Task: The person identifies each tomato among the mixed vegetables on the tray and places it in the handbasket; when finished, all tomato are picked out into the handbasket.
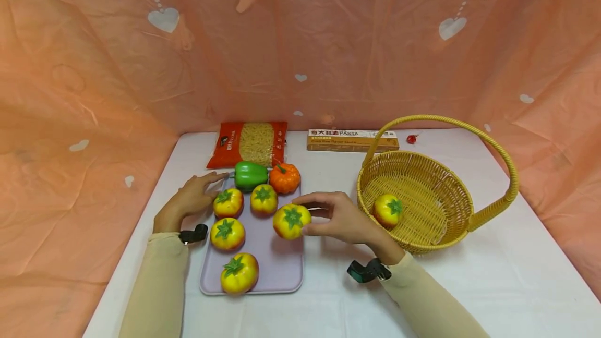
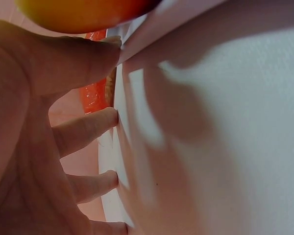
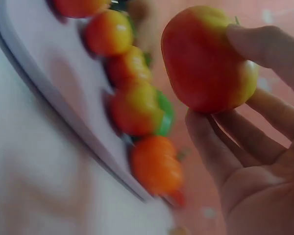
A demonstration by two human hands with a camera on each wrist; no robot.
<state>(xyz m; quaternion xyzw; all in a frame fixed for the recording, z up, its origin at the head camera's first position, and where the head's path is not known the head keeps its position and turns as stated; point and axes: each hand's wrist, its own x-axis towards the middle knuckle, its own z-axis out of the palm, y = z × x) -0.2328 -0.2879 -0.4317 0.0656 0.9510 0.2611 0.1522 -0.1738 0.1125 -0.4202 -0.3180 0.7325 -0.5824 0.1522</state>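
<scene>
My right hand (image 1: 335, 218) pinches a yellow-red tomato (image 1: 292, 221) with a green star-shaped stalk between thumb and fingers. In the right wrist view that tomato (image 3: 206, 61) is held up above the level of the lilac tray (image 3: 49, 73). Several similar tomatoes (image 1: 227, 234) sit on the tray (image 1: 274, 273), with a green bell pepper (image 1: 250, 176) and a small orange pumpkin (image 1: 285, 178) at its far end. Beside the tray's left edge is my left hand (image 1: 191, 200), fingers spread and fingertips down at the white tabletop, close to a tomato (image 2: 88, 14) and holding nothing.
To the right stands a yellow wicker basket (image 1: 446, 186) with a tall arched handle; one tomato (image 1: 387, 210) lies inside. A red pasta bag (image 1: 253, 144) and a long pasta box (image 1: 352, 141) lie along the back, near a tiny red item (image 1: 411, 139). An orange curtain (image 1: 300, 40) hangs behind.
</scene>
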